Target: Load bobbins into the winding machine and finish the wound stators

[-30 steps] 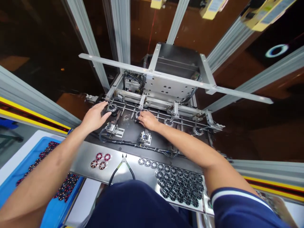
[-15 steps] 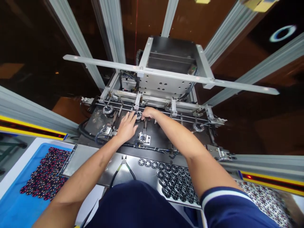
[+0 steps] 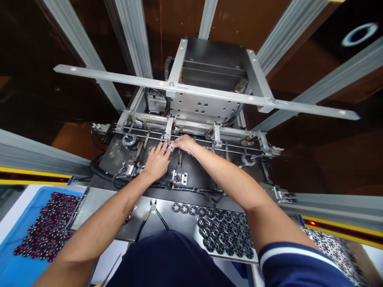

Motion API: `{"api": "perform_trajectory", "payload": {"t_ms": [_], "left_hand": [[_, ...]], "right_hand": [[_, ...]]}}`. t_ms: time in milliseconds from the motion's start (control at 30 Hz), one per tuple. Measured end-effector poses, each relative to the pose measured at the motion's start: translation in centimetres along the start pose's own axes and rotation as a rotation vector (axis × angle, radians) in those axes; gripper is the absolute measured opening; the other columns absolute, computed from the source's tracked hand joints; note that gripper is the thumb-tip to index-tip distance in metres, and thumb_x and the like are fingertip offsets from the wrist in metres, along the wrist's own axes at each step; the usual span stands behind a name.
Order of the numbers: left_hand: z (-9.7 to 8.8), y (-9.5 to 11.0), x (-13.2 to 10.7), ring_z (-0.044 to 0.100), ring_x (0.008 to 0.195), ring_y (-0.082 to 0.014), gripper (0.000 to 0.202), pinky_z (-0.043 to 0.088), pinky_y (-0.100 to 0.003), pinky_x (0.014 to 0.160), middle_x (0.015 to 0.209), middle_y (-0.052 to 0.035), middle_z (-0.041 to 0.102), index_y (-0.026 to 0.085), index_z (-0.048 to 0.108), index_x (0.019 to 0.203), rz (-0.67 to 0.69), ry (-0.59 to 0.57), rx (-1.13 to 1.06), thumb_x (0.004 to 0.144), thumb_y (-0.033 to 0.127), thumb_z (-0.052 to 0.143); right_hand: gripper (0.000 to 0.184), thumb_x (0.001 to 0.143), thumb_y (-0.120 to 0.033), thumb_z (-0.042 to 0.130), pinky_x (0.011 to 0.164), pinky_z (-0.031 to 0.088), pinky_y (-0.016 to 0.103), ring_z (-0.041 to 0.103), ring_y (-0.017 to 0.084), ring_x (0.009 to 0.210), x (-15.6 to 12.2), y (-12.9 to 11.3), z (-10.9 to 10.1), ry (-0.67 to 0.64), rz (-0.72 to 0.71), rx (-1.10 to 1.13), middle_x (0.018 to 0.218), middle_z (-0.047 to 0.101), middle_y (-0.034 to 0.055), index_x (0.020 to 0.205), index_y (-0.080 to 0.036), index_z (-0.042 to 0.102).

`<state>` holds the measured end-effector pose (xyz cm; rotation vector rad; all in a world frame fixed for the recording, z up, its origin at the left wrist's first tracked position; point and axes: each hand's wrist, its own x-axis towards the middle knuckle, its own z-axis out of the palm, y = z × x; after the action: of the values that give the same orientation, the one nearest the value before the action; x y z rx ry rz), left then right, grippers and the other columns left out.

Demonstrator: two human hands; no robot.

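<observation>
My left hand lies low over the machine's black plate, fingers stretched out and slightly apart. Its fingertips touch or nearly touch a small round metal part beneath a metal arm. From the right, my right hand reaches to the same part, thumb and fingers pinched together over it. What lies between those fingers is too small to make out, and both hands partly cover the part. Similar round parts sit at the left station and the right station.
Wire cutters lie on the metal ledge in front. Many dark round parts stand in rows to their right. A blue tray with red-and-black rings is at left. A long metal bar crosses above the hands; yellow sensor strips flank the opening.
The right hand's fingers have moved from the round part's right side to over its top. My left hand stays beside it. The whole view has shifted slightly.
</observation>
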<state>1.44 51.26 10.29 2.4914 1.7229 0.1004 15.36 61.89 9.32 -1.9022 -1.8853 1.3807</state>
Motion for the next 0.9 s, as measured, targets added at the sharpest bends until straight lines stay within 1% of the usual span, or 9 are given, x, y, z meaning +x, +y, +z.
{"api": "perform_trajectory", "payload": {"t_ms": [167, 300, 367, 433, 533, 600, 667, 767, 900], "left_hand": [[-0.1, 0.1, 0.0, 0.036, 0.142, -0.0333, 0.061, 0.034, -0.050, 0.113, 0.154, -0.0171, 0.037, 0.010, 0.043, 0.143, -0.001, -0.036, 0.066, 0.084, 0.019, 0.055], [0.0, -0.1, -0.1, 0.034, 0.142, -0.0362, 0.065, 0.033, -0.054, 0.112, 0.155, -0.0184, 0.036, 0.009, 0.041, 0.144, -0.006, -0.045, 0.093, 0.082, 0.017, 0.057], [0.1, -0.3, -0.1, 0.034, 0.142, -0.0377, 0.066, 0.033, -0.055, 0.112, 0.155, -0.0180, 0.036, 0.010, 0.041, 0.144, 0.002, -0.051, 0.088, 0.082, 0.018, 0.058], [0.1, -0.4, -0.2, 0.033, 0.142, -0.0384, 0.066, 0.034, -0.055, 0.112, 0.154, -0.0174, 0.037, 0.011, 0.042, 0.144, 0.013, -0.056, 0.077, 0.081, 0.018, 0.060], [0.0, -0.5, -0.2, 0.030, 0.144, -0.0391, 0.065, 0.035, -0.055, 0.111, 0.154, -0.0173, 0.038, 0.012, 0.044, 0.143, 0.018, -0.050, 0.058, 0.080, 0.018, 0.060], [0.1, -0.6, -0.2, 0.025, 0.145, -0.0404, 0.064, 0.034, -0.055, 0.112, 0.156, -0.0188, 0.032, 0.011, 0.045, 0.142, 0.015, -0.035, 0.048, 0.080, 0.019, 0.061], [0.1, -0.7, -0.3, 0.025, 0.145, -0.0409, 0.063, 0.035, -0.054, 0.112, 0.158, -0.0199, 0.027, 0.011, 0.047, 0.140, 0.009, -0.021, 0.034, 0.080, 0.022, 0.062], [-0.4, -0.7, -0.7, 0.038, 0.141, -0.0364, 0.059, 0.040, -0.049, 0.111, 0.154, -0.0208, 0.036, 0.011, 0.050, 0.138, -0.010, 0.008, 0.001, 0.084, 0.031, 0.059], [-2.6, 1.2, -2.1, 0.047, 0.136, -0.0283, 0.055, 0.039, -0.042, 0.113, 0.144, -0.0207, 0.050, 0.006, 0.051, 0.135, -0.044, 0.116, -0.041, 0.092, 0.039, 0.046]], "right_hand": [[0.031, 0.093, -0.037, 0.059, 0.084, 0.056, 0.040, 0.064, 0.020, 0.097, -1.4, -2.0, -0.6, 0.029, -0.089, -0.081, 0.113, 0.064, 0.0071, 0.114, -0.014, 0.060], [0.023, 0.082, -0.034, 0.073, 0.083, 0.049, 0.029, 0.065, 0.016, 0.088, -6.8, -2.0, -4.1, 0.100, -0.278, -0.151, 0.092, 0.071, 0.0018, 0.094, -0.014, 0.070], [0.017, 0.077, -0.032, 0.075, 0.079, 0.046, 0.025, 0.065, 0.013, 0.080, -10.5, 0.1, -7.0, 0.125, -0.363, -0.187, 0.080, 0.071, -0.0015, 0.082, -0.016, 0.073], [0.016, 0.079, -0.031, 0.072, 0.074, 0.045, 0.025, 0.063, 0.013, 0.071, -13.6, 3.5, -10.0, 0.176, -0.382, -0.230, 0.071, 0.070, -0.0014, 0.073, -0.016, 0.072], [0.010, 0.079, -0.018, 0.068, 0.069, 0.045, 0.028, 0.061, 0.015, 0.065, -15.8, 9.3, -12.7, 0.301, -0.343, -0.290, 0.066, 0.067, 0.0016, 0.071, -0.014, 0.071], [0.004, 0.074, -0.013, 0.072, 0.073, 0.047, 0.031, 0.063, 0.018, 0.073, -15.2, 12.3, -12.7, 0.340, -0.366, -0.319, 0.075, 0.069, 0.0040, 0.078, -0.013, 0.072], [0.022, 0.068, -0.012, 0.078, 0.084, 0.047, 0.033, 0.063, 0.021, 0.090, -13.9, 14.1, -11.6, 0.340, -0.443, -0.340, 0.092, 0.070, 0.0064, 0.088, -0.015, 0.073], [0.033, 0.067, -0.015, 0.082, 0.096, 0.043, 0.036, 0.057, 0.023, 0.106, -12.0, 14.8, -9.5, 0.331, -0.561, -0.363, 0.110, 0.064, 0.0081, 0.097, -0.019, 0.072], [0.016, 0.075, -0.020, 0.077, 0.100, 0.040, 0.038, 0.053, 0.023, 0.109, -11.2, 14.7, -8.1, 0.329, -0.602, -0.387, 0.115, 0.059, 0.0082, 0.090, -0.020, 0.073]]}}
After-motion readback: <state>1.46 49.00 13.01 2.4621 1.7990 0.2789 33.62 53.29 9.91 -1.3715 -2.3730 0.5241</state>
